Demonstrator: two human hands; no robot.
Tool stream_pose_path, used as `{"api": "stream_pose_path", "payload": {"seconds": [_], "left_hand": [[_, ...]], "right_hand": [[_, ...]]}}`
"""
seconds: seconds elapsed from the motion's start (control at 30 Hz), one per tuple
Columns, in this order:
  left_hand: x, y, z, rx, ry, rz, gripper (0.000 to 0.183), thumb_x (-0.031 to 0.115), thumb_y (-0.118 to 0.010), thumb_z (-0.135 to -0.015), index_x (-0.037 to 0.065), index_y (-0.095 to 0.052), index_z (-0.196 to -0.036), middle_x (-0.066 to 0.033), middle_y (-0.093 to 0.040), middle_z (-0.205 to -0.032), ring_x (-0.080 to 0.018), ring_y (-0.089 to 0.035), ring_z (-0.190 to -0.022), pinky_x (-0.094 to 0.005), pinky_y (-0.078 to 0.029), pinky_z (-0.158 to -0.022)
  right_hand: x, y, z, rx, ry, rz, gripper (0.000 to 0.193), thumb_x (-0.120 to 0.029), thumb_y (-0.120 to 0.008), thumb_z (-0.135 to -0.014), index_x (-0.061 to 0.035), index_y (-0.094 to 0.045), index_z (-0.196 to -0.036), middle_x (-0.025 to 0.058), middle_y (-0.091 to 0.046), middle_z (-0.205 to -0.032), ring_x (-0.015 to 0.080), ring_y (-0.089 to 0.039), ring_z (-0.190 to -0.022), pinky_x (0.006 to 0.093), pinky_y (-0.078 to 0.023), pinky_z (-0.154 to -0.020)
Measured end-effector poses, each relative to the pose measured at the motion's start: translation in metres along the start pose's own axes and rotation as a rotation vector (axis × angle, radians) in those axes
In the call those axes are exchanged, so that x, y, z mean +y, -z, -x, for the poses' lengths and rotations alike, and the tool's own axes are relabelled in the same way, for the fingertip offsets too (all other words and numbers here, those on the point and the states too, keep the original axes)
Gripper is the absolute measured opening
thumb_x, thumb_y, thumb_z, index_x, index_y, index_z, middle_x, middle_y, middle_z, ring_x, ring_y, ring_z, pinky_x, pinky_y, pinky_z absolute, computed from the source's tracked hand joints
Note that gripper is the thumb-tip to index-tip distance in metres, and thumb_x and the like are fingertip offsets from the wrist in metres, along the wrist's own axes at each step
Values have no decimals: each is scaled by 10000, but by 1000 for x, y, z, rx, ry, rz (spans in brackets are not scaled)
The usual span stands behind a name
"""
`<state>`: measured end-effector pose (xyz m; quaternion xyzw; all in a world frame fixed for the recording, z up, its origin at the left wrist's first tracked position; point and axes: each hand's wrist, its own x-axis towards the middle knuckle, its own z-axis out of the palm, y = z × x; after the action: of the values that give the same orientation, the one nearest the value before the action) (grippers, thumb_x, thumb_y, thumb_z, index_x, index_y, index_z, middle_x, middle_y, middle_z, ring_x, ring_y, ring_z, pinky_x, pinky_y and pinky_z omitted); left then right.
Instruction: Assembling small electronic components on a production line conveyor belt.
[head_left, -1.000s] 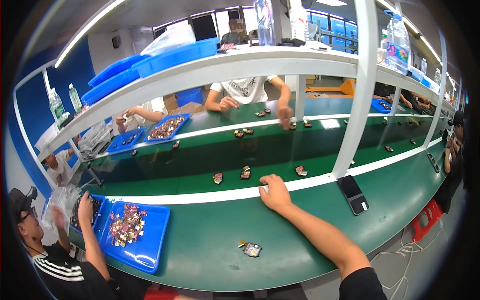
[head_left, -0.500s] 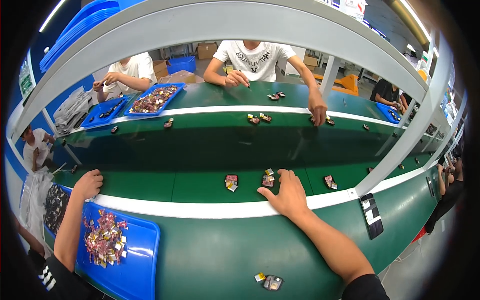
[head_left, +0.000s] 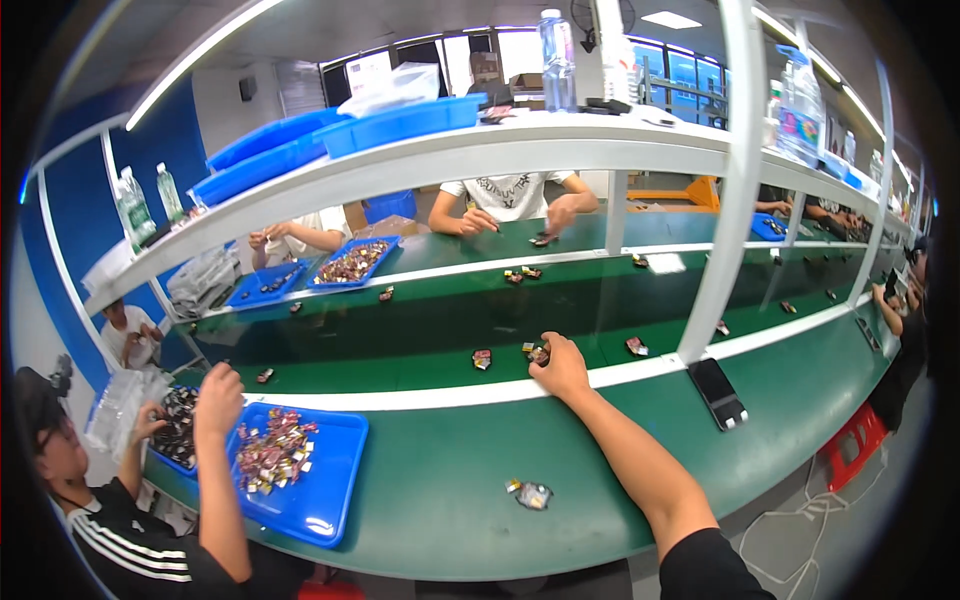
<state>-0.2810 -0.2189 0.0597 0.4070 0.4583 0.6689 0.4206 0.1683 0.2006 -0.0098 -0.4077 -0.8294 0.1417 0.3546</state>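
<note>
My right hand [head_left: 562,368] reaches over the white rail [head_left: 480,396] to the green belt. Its thumb and fingers close round a small dark part [head_left: 540,354], mostly hidden by them; a yellow-and-silver tab [head_left: 528,347] shows beside it. My left hand [head_left: 218,397] is raised at the left near the belt's edge, fingers drawn together; what they hold, if anything, I cannot make out. Below it lies a blue tray [head_left: 335,500] heaped with small pink, silver and yellow pieces [head_left: 272,455]. A clear-and-grey part [head_left: 534,495] with a yellow tab lies on the green bench.
More small parts sit on the belt, including a pink-and-black one [head_left: 482,359]. A black phone [head_left: 715,390] lies by the white post [head_left: 725,220]. At the left, a co-worker's hand [head_left: 150,420] is over dark parts. Others work across the belt. A shelf [head_left: 450,155] spans above.
The view has tilted up, showing more of the shelf. My right hand has gone from spread fingers to closing round the part. My left hand has lifted. Across the belt, a person's reaching hand has drawn back.
</note>
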Motion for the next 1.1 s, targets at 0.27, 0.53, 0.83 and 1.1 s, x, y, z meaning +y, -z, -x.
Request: {"api": "stream_pose_path", "payload": {"seconds": [0.27,0.53,0.83,1.1], "left_hand": [[-294,-196,322,216,668,-753,230,162,-534,-994,-4,-670,-1078,-107,-687,-1046,-133,-671,-912,-317,-548,-831],[-132,-363,178,-123,212,-315,182,132,-571,-966,-35,-640,-983,-137,-702,-921,-121,-613,-666,-266,-514,-663],[-115,-400,75,-114,203,30,369,311,-459,-1036,-10,-590,-1164,-98,-669,-1030,-108,-585,-771,-250,-480,-622],[-120,-367,13,-301,303,-38,311,242,-559,-1001,25,-607,-1218,-30,-648,-1049,-85,-596,-870,-237,-505,-706]], "right_hand": [[-39,125,113,-169,76,-533,552,-106,-749,-733,-8,-556,-1240,84,-669,-1064,158,-602,-866,281,-517,-762],[-48,188,207,-246,38,-758,557,-28,-724,-761,-28,-537,-1286,76,-657,-1199,148,-620,-1030,293,-495,-894],[-92,199,218,-399,369,-671,605,38,-698,-772,-27,-499,-1340,79,-653,-1241,222,-623,-1119,349,-484,-920],[-100,151,173,-445,476,-506,575,47,-659,-808,-76,-514,-1351,108,-620,-1261,290,-620,-1097,401,-489,-979]]}}
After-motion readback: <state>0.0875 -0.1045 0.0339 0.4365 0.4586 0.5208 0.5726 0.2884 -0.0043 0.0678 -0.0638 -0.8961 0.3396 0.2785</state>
